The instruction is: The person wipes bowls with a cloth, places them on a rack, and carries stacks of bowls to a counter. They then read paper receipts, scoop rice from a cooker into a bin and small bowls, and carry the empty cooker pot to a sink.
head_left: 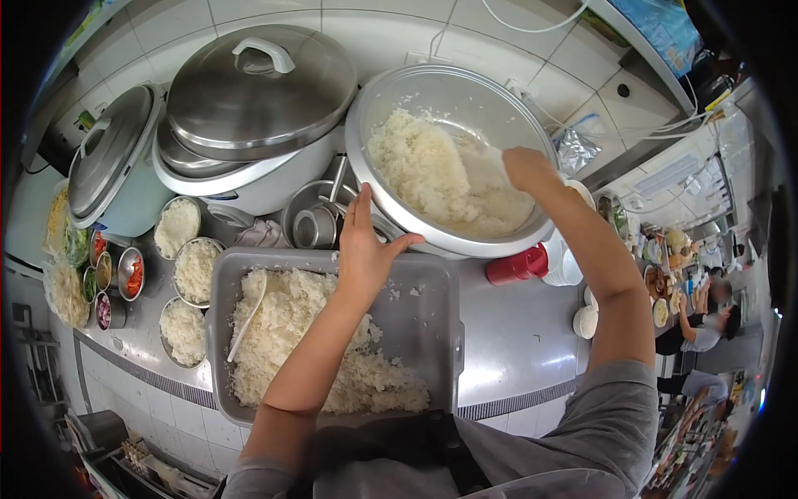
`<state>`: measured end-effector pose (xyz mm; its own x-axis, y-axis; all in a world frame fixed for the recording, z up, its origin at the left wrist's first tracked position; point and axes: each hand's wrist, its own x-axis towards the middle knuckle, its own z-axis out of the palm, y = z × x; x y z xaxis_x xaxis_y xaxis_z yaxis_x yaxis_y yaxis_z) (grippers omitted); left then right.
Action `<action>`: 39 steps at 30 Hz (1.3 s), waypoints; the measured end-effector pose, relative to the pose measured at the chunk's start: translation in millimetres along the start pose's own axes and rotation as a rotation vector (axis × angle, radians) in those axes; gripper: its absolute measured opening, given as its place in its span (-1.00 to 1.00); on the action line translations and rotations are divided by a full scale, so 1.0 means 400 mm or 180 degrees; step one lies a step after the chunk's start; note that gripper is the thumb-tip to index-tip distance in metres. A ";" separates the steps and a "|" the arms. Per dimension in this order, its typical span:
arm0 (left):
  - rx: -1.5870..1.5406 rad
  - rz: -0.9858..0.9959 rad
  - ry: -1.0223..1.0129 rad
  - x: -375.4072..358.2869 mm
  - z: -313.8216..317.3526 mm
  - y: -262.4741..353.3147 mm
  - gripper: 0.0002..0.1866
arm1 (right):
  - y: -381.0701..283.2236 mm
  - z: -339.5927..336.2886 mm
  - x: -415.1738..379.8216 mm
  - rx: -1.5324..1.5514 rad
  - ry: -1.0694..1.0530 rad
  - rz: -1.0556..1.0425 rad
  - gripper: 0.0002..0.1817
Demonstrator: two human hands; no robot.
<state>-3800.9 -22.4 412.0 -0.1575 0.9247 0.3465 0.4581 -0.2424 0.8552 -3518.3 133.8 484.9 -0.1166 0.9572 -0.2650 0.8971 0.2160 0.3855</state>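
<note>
A large silver rice pot [399, 87] sits tilted toward me, with a mound of white rice [424, 158] inside. My left hand [363, 245] rests against its near rim, thumb and fingers spread. Over the pot's right side, my right hand [532, 172] is closed around the handle of a pale rice paddle [492, 162], whose blade is blurred and partly lost against the rice. Below my left forearm lies a grey tray [432, 291] holding a heap of cooked rice [291, 320]. A white spoon-like utensil [249, 320] lies on that heap.
Lidded cookers [262, 91] stand at the back left. Bowls of rice [183, 333] and small vegetable containers [131, 273] line the left. A metal pan [316, 226] and red container [517, 264] flank the pot. Other people [706, 328] are in the far right background.
</note>
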 end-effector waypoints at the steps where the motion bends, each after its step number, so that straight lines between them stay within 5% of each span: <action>1: -0.0026 0.0008 -0.0026 -0.001 0.003 -0.002 0.11 | -0.025 -0.011 -0.019 0.0046 0.0021 -0.0037 -0.76; 5: 0.0577 0.0294 0.0163 -0.001 0.002 0.000 0.10 | -0.044 -0.060 -0.059 -0.0067 0.0022 -0.0223 -0.77; 7: 0.0697 0.0342 0.0134 0.001 -0.011 0.010 0.10 | -0.029 -0.119 -0.019 -0.0189 -0.0256 0.0203 -0.72; 9: 0.1671 0.0786 0.0135 0.008 -0.027 0.024 0.06 | -0.007 -0.142 0.048 -0.1491 -0.0129 0.0067 -0.75; 12: 0.1932 0.0957 -0.0174 0.020 -0.038 0.001 0.04 | 0.007 -0.172 0.174 -0.1558 -0.0342 0.0288 -0.77; 19: 0.1825 0.1451 -0.0428 0.063 -0.080 -0.060 -0.20 | 0.045 -0.097 0.125 -0.0626 -0.1483 0.0882 -0.81; 27: 0.1943 0.1839 -0.0722 0.095 -0.104 -0.092 -0.25 | 0.099 0.100 0.079 0.1126 -0.2907 0.1852 -0.80; 29: 0.1653 0.1825 -0.0831 0.101 -0.104 -0.099 -0.26 | 0.076 0.076 0.046 0.1408 -0.2906 0.1841 -0.79; 30: 0.1650 0.1816 -0.0819 0.100 -0.105 -0.104 -0.26 | 0.063 0.047 0.004 0.1522 -0.2131 0.1283 -0.79; 39: 0.1540 0.1854 -0.0547 0.094 -0.086 -0.088 -0.33 | -0.038 -0.007 -0.037 0.2042 -0.0525 0.1207 -0.77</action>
<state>-3853.1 10.7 408.3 0.3459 0.7295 0.5901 0.7626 -0.5850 0.2763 -3531.3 117.0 485.6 0.2689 0.8914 -0.3648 0.9407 -0.3243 -0.0992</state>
